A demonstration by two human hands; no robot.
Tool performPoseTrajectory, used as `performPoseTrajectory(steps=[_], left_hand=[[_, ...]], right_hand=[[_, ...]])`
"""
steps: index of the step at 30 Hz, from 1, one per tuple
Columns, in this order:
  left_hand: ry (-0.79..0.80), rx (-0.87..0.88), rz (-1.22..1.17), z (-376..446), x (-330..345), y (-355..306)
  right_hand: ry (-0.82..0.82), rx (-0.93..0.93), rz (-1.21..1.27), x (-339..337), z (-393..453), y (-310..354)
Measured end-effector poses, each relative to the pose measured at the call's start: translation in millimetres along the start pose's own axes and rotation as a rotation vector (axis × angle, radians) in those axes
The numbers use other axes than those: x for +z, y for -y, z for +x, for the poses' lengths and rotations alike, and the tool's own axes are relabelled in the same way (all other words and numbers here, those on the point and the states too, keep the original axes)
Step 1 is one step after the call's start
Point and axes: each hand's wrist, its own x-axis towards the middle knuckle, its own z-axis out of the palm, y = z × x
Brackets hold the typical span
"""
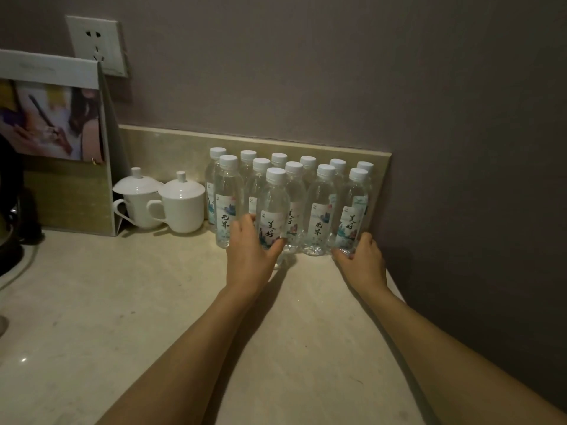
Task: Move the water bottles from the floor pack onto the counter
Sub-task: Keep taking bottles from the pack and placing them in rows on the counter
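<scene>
Bottles (277, 210): clear plastic, white caps.

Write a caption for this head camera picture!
Both hands set water bottles on the counter.

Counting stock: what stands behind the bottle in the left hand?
Behind the front bottle in the left hand stand two rows of capped bottles; their lower parts are partly hidden.

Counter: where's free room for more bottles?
Bare counter in front of the cups and between the forearms. Crowded along the backsplash: bottles stand packed, left hand and right hand at the front ones.
</scene>
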Motion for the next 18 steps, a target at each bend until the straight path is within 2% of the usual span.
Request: performPoseTrajectory(steps=[18], left_hand=[[0.007,0.027,0.008,0.8,1.8,4.2]], right_hand=[[-0.025,-0.024,0.019,0.7,0.9,-1.6]])
